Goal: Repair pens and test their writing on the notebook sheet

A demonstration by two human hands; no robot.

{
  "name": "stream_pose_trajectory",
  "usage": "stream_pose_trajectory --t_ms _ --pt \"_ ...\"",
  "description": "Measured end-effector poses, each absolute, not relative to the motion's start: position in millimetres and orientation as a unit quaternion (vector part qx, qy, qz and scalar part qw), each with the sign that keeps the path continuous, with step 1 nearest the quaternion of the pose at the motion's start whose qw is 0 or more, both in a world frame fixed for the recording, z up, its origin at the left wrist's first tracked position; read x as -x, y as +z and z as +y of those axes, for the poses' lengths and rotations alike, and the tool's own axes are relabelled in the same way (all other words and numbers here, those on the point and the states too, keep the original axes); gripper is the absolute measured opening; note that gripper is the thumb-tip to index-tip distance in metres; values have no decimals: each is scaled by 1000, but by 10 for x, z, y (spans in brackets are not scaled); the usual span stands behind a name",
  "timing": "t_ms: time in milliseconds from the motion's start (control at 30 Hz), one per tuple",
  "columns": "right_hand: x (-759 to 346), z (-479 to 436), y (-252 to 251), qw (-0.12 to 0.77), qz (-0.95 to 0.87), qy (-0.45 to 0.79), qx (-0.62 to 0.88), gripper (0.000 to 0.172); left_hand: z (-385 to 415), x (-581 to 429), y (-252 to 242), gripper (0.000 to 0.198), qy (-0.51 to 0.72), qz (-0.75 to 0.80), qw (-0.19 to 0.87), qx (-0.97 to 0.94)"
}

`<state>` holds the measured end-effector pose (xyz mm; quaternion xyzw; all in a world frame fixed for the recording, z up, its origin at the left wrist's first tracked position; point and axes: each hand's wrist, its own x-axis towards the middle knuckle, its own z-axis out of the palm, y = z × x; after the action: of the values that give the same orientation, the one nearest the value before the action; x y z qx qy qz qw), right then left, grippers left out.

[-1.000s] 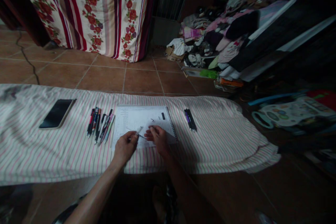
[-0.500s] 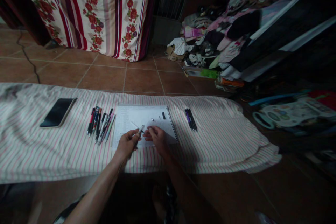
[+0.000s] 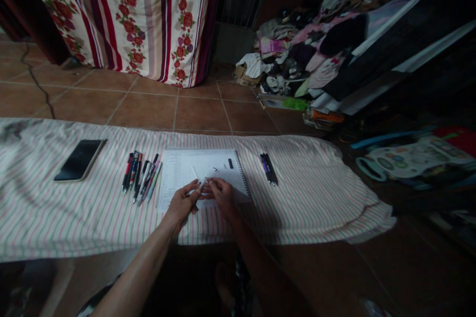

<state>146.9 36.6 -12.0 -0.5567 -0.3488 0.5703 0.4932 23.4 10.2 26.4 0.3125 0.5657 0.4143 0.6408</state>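
My left hand (image 3: 181, 203) pinches a slim pale pen barrel (image 3: 198, 179) over the near edge of an open spiral notebook (image 3: 186, 166). My right hand (image 3: 222, 197) meets it from the right, fingers closed on the same pen's end. Two small pen parts, a little tip (image 3: 215, 169) and a dark cap (image 3: 231, 163), lie on the page beyond the hands. A row of several pens (image 3: 141, 176) lies just left of the notebook. Two dark pens (image 3: 268, 169) lie to its right.
Everything rests on a pink-striped cloth (image 3: 55, 208) spread over the tiled floor. A black phone (image 3: 79, 159) lies at the far left. A floral curtain (image 3: 141, 15) hangs behind. Piled clothes (image 3: 297, 54) and a toy (image 3: 409, 161) crowd the right side.
Both hands have drawn together over the notebook, and the pen barrel now points further up the page. The thin dark refill seen between the hands a second ago no longer shows.
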Motion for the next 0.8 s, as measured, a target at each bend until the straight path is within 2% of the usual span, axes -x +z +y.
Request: stream_pose_trajectory --t_ms 233,433,600,800 --pt "-1483 367 -121 502 -346 552 569 26 110 -230 264 17 416 575 633 -310" --pt "-1475 366 -128 508 -343 546 571 25 106 -199 214 33 420 581 627 -304" --pt "-1479 373 -145 508 -341 546 573 26 108 -179 182 31 427 580 627 -296" --pt "-1485 372 -143 506 -345 546 572 25 102 -181 207 42 430 580 628 -290"
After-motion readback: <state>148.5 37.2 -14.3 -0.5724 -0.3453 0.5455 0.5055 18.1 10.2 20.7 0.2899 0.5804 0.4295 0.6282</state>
